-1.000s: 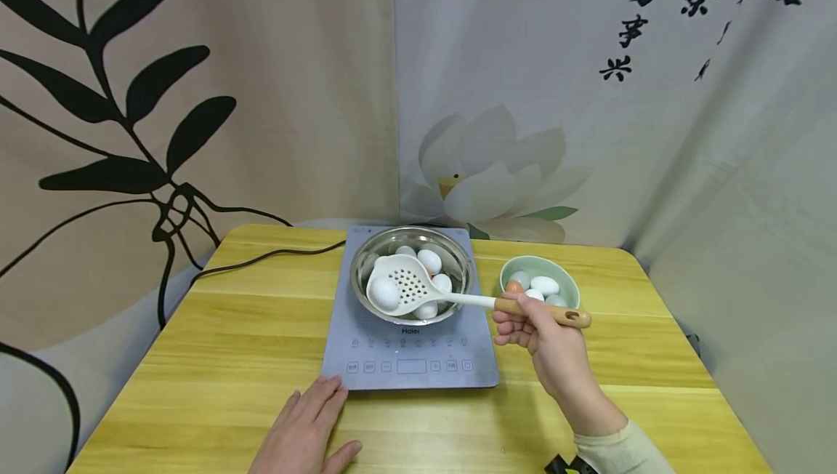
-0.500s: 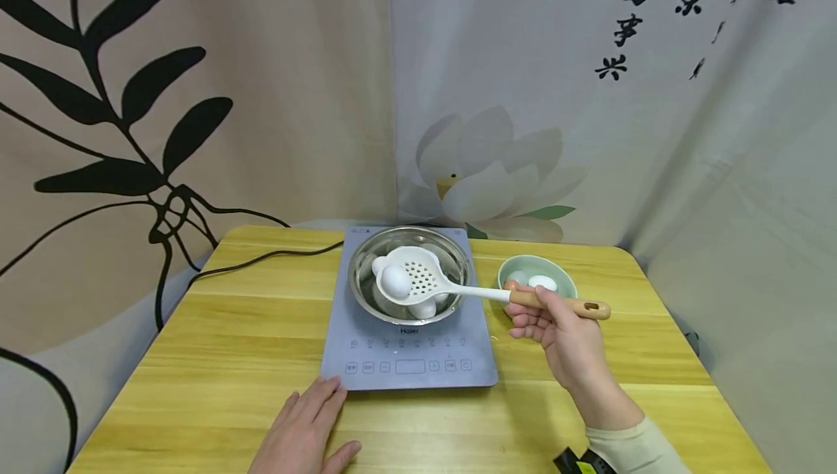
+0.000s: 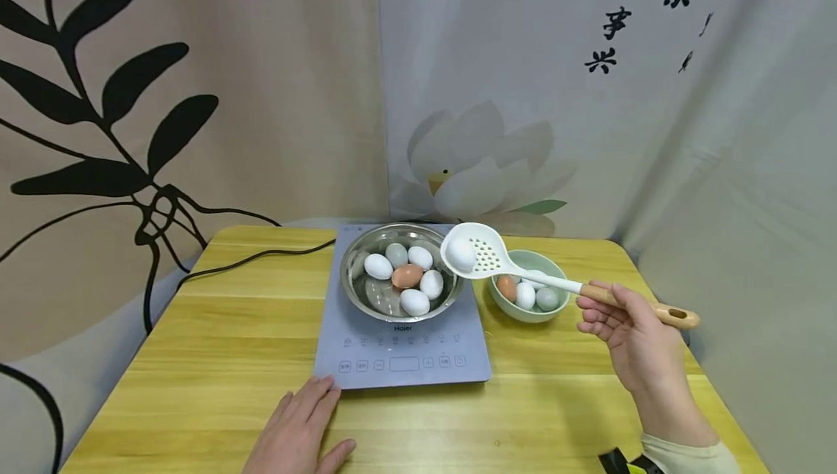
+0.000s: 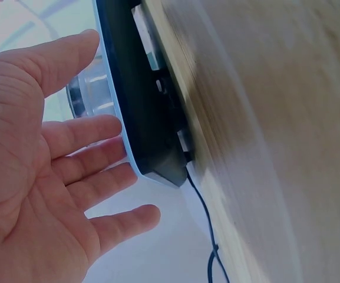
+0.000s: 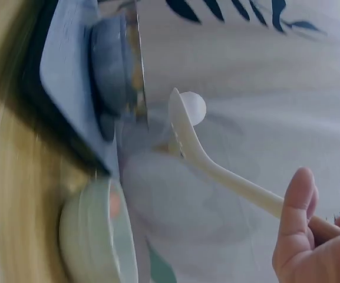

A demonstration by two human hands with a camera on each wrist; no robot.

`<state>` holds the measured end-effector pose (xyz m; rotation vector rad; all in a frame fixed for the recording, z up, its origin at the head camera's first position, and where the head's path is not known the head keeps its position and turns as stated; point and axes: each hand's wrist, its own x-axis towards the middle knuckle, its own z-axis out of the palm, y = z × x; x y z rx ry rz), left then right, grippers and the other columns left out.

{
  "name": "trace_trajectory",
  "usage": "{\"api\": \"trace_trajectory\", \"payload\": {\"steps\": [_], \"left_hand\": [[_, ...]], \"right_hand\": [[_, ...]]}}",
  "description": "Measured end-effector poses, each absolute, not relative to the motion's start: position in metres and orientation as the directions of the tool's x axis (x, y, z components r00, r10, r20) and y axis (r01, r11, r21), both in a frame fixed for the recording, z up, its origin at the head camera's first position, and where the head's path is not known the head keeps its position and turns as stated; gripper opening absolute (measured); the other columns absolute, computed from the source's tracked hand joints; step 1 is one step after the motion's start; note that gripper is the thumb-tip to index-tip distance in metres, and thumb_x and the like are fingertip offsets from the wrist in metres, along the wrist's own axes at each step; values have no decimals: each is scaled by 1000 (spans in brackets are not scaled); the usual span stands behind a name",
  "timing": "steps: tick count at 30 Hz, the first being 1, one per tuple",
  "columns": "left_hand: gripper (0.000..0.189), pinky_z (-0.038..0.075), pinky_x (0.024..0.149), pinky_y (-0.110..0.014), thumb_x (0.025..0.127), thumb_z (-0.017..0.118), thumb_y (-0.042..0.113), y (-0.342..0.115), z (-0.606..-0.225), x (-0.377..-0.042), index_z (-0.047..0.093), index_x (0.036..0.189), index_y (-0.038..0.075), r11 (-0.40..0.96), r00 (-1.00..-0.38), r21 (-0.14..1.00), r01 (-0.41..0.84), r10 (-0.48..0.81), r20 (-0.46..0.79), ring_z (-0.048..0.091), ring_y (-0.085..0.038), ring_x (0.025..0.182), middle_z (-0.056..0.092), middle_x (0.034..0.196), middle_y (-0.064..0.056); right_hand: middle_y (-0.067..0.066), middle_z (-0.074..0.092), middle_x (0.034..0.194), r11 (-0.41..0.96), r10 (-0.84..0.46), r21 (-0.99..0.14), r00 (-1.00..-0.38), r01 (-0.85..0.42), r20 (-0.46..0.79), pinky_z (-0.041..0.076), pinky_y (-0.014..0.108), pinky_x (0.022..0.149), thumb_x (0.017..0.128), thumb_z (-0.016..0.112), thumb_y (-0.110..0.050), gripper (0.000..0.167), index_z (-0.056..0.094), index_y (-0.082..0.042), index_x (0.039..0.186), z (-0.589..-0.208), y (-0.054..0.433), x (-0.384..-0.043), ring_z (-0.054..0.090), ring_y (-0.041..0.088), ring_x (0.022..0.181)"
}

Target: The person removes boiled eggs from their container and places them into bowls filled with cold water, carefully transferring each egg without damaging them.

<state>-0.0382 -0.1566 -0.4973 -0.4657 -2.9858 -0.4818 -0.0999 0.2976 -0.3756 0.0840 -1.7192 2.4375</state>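
A right hand point(image 3: 644, 347), fingers clamped round the wooden handle point(image 3: 676, 316) of a white slotted spoon point(image 3: 495, 259), keeps its scoop roughly level, presumably so the white egg point(image 3: 461, 254) inside cannot roll off, raised between a steel bowl point(image 3: 355, 281) and a green bowl point(image 3: 516, 312). The left hand point(image 3: 297, 423), fingers straight and slightly apart, touches the near-left corner of the induction cooker point(image 3: 467, 361), perhaps steadying it.
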Motion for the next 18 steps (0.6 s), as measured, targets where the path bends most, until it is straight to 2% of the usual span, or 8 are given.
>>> {"api": "trace_trajectory", "payload": {"steps": [8,18], "left_hand": [[77,49,117,-63,86,84,53,-156,-495,-38,66,141,2,906,-952,295,305,283,113,57,-37,143,62,151,-12],[78,48,118,-62,87,83,54,-155,-494,-37,65,142,3,909,-958,301,288,277,79,56,-37,144,61,152,-12]], "right_hand": [[13,84,94,-341,263,-919,-959,-198,109,69,33,68,114,53,-14,33,81,2,111,-392,342,-81,81,19,81],[11,83,93,-337,412,-930,-911,-147,-5,69,33,67,109,64,-18,24,82,-2,108,-408,361,-80,81,19,78]]}}
